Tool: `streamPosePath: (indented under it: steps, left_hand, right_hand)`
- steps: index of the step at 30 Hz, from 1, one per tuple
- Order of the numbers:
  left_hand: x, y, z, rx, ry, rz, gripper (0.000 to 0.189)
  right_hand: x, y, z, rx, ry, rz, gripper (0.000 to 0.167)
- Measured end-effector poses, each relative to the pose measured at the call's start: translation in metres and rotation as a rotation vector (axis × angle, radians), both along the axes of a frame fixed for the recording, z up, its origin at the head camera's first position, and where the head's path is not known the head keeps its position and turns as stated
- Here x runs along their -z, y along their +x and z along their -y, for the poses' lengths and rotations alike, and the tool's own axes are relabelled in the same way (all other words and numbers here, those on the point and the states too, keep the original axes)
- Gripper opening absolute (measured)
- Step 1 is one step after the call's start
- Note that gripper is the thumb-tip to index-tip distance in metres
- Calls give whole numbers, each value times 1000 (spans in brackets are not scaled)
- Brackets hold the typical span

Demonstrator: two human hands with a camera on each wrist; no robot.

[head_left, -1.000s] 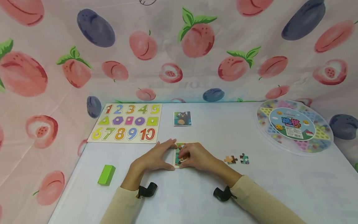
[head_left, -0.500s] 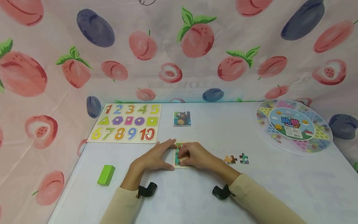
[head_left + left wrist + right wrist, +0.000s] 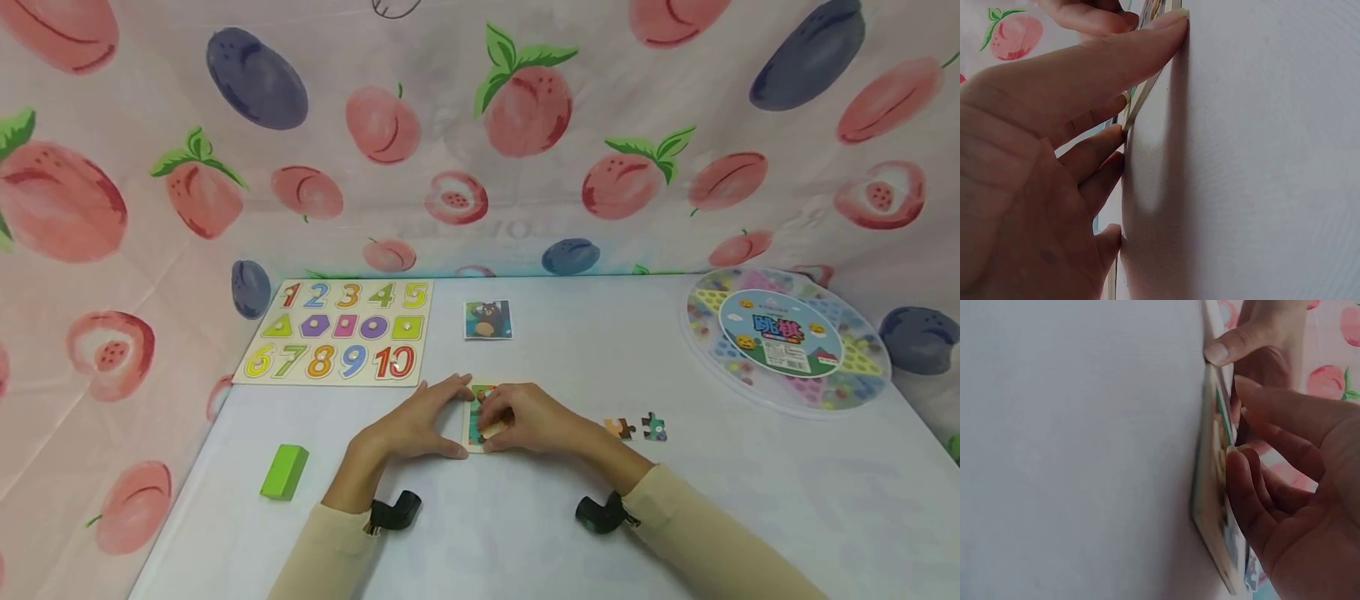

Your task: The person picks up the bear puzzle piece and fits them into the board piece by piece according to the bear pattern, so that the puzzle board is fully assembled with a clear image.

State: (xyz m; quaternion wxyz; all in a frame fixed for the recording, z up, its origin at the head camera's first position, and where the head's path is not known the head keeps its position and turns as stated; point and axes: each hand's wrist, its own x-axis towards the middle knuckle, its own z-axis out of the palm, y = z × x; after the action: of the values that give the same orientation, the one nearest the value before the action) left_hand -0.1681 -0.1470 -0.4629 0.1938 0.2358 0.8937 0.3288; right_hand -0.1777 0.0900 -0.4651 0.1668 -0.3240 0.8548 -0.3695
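Note:
A small wooden jigsaw board with a green and teal picture lies at the middle of the table. My left hand touches its left edge, fingers at the far corner and thumb at the near one. In the left wrist view the thumb reaches out straight along the board. Over the board, my right hand bends its fingers and pinches a jigsaw piece, mostly hidden, its green edge showing between thumb and fingertips. To the right lie two loose jigsaw pieces, one tan and brown, one teal.
A bear picture card lies beyond the board. A number and shape puzzle sits at the back left, a green block at the near left. A round Chinese checkers set stands at the back right, by the fruit-patterned cloth.
My right hand has shifted only slightly over the board, and its forearm covers a little more of the tan piece. The left hand stays at the board's edge.

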Motion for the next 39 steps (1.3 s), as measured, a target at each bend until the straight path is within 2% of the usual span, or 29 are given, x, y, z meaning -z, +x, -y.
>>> streamPosePath:
  steps: [3,6,11,16,21,26,32,39]
  left_hand:
    - [0,-1,0,3,1,1,72]
    - [0,-1,0,2,-10,0,72]
    - [-1,0,-2,1,-9,-7,72]
    - [-1,0,-3,-3,-11,7,73]
    - [-2,1,-3,-5,-4,13,73]
    - [-4,1,-3,-14,3,19,72]
    - [-4,1,-3,-13,4,16,71]
    - [-3,1,-3,-10,10,20,72]
  right_hand:
    - [-5,-1,-8,0,-47,43,23]
    - [-16,-1,-19,6,-60,39,25]
    - [-36,1,-49,55,15,-30,34]
    - [-44,7,-93,125,75,-99,40]
    - [-43,16,-134,208,92,-153,48]
    - [-37,23,-160,229,113,-203,50]
    - [-24,26,-174,223,133,-218,50]
    - [-7,27,-177,236,170,-252,43]
